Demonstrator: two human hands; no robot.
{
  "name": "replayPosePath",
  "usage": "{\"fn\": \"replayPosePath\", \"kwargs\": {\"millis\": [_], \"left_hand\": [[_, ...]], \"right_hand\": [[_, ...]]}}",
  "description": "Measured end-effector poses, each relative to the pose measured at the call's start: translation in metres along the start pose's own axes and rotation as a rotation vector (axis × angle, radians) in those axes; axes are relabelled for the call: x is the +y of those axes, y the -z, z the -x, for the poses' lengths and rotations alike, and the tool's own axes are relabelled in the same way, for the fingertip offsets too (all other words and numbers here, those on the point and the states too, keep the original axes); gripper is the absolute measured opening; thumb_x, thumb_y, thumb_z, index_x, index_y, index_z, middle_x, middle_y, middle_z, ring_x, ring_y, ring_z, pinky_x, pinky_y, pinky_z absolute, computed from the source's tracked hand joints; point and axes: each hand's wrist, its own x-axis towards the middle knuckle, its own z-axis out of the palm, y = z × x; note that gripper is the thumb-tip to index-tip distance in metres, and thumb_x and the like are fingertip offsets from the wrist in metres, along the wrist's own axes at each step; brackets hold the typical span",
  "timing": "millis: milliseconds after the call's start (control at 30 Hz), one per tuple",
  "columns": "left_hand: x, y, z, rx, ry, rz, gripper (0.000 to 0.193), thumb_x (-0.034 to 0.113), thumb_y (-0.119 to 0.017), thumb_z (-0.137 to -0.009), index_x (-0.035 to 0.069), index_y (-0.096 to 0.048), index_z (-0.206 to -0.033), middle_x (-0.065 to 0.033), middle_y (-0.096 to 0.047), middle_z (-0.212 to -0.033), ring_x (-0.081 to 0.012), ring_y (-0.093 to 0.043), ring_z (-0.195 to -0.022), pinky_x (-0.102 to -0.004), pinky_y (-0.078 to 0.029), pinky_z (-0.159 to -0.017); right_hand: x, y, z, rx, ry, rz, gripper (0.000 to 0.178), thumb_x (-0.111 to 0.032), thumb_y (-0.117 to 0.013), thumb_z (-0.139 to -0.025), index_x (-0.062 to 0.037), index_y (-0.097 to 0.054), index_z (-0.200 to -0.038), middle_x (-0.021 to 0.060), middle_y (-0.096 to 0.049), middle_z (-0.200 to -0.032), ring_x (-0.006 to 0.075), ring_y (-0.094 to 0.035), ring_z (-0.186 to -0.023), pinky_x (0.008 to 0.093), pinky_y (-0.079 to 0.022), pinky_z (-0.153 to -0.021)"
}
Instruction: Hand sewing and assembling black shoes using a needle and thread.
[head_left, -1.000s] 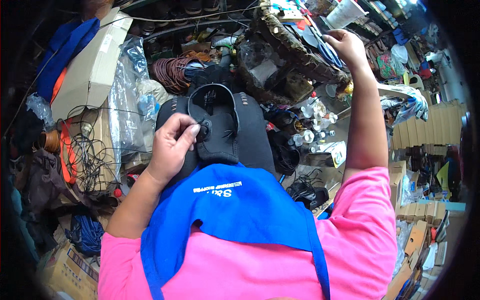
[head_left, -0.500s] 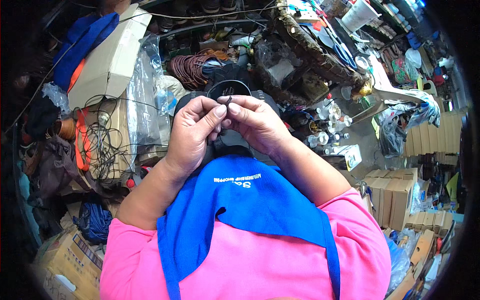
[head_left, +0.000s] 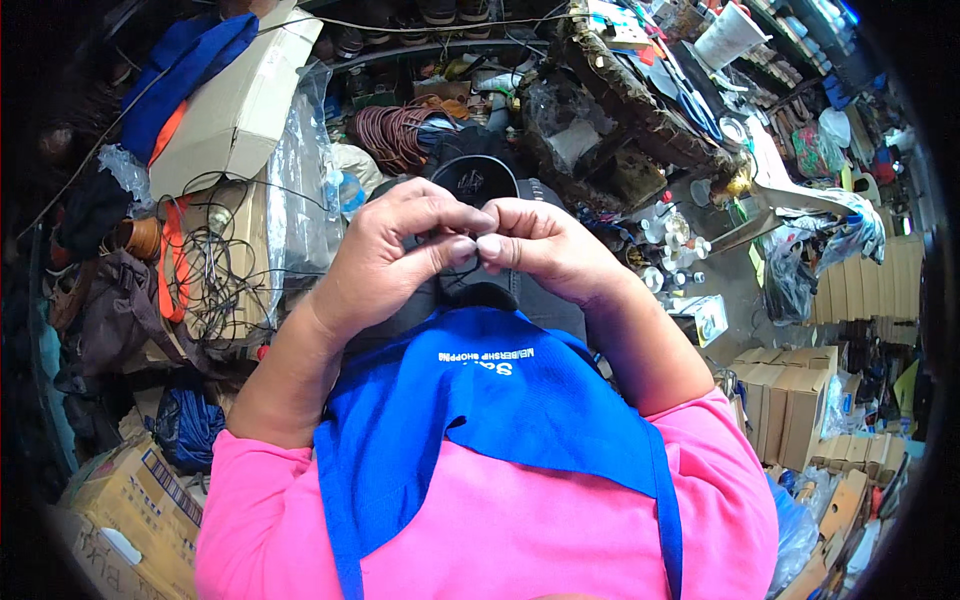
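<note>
Obscuring the black shoe [head_left: 480, 296], left hand [head_left: 400, 240] and right hand [head_left: 553, 252] pinch closed, contents unclear.

light: bright on left hand [head_left: 372, 250] and pink shirt [head_left: 560, 500] | glints: clear plastic [head_left: 302, 190] | rim: bent, black

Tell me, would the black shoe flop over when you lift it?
The black shoe would probably hold its shape, since it gapes open and round. Pushed, it might tip, as it rests on a lap.

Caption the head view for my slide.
Left hand and right hand close together over a black shoe, blue apron below.
</note>
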Motion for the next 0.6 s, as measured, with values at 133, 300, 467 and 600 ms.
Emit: {"fn": "replayPosePath", "kwargs": {"millis": [133,300,467,600], "left_hand": [[0.003,0.004,-0.002,-0.006,-0.072,-0.091,0.015,-0.003,-0.070,-0.073,0.004,-0.069,-0.086,-0.0035,-0.060,-0.077,-0.0152,-0.056,-0.078,-0.0272,-0.044,-0.070],[0.001,0.004,-0.003,0.097,-0.239,-0.266,0.006,0.002,-0.069,-0.077,0.003,-0.063,-0.079,-0.0042,-0.059,-0.077,-0.0128,-0.056,-0.073,-0.0254,-0.044,-0.065],[-0.015,-0.003,-0.001,0.393,-0.094,-0.164,0.007,0.007,-0.063,-0.086,0.002,-0.058,-0.085,-0.0020,-0.053,-0.079,-0.0084,-0.050,-0.072,-0.0223,-0.041,-0.066],[-0.011,-0.010,-0.002,0.422,-0.200,-0.347,0.007,0.005,-0.063,-0.085,0.001,-0.057,-0.082,-0.0044,-0.053,-0.079,-0.0118,-0.051,-0.072,-0.0244,-0.042,-0.065]], "right_hand": [[-0.009,-0.004,0.002,-0.074,-0.059,0.001,0.017,-0.019,-0.063,-0.089,-0.0038,-0.061,-0.095,0.0009,-0.064,-0.091,0.0076,-0.059,-0.086,0.0224,-0.046,-0.080],[-0.007,-0.008,0.003,0.073,-0.080,-0.102,0.017,-0.019,-0.065,-0.087,-0.0033,-0.062,-0.093,0.0013,-0.064,-0.085,0.0063,-0.058,-0.080,0.0221,-0.046,-0.074],[0.003,0.004,-0.004,0.069,-0.036,-0.490,0.020,-0.019,-0.065,-0.087,-0.0042,-0.061,-0.099,0.0012,-0.061,-0.084,0.0068,-0.054,-0.069,0.0210,-0.043,-0.060],[0.004,-0.003,-0.008,0.114,0.007,-0.680,0.021,-0.019,-0.065,-0.087,-0.0045,-0.060,-0.101,0.0023,-0.061,-0.085,0.0061,-0.053,-0.068,0.0213,-0.044,-0.060]]}}
